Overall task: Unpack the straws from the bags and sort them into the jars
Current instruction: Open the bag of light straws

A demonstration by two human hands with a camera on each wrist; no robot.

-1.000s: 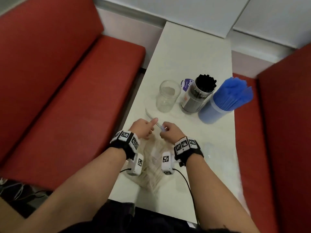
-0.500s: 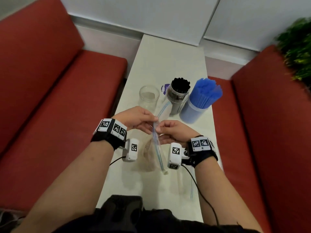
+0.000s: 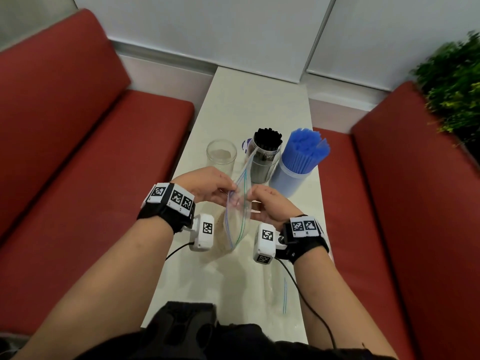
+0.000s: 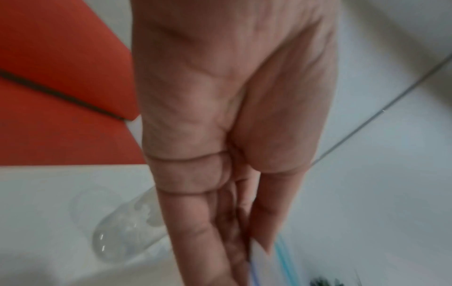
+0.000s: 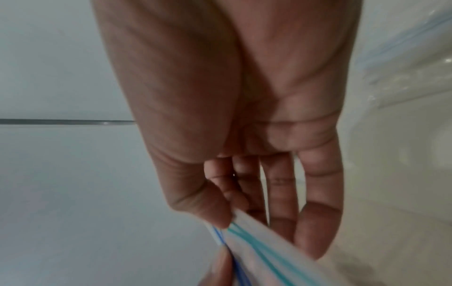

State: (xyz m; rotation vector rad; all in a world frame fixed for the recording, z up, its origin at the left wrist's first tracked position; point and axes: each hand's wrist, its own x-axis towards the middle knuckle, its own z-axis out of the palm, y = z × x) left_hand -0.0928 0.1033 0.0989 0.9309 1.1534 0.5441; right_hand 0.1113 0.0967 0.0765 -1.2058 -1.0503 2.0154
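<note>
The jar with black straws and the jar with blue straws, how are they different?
The jar with black straws is clear, so the straws show through its side; the jar with blue straws looks bluish and cloudy. The black straws stand in a neat tight bunch, while the blue straws fan out and lean right. The blue bunch looks wider. Both jars stand upright, side by side on the table, and both are full.

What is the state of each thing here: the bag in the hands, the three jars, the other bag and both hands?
Zip bag: lifted off the table, mouth pulled partly open.
Left hand: pinches one lip of the bag.
Right hand: pinches the other lip.
Clear jar: upright, no straws.
Black-straw jar: upright, full.
Blue-straw jar: upright, full.
Second bag: flat on the table.
</note>
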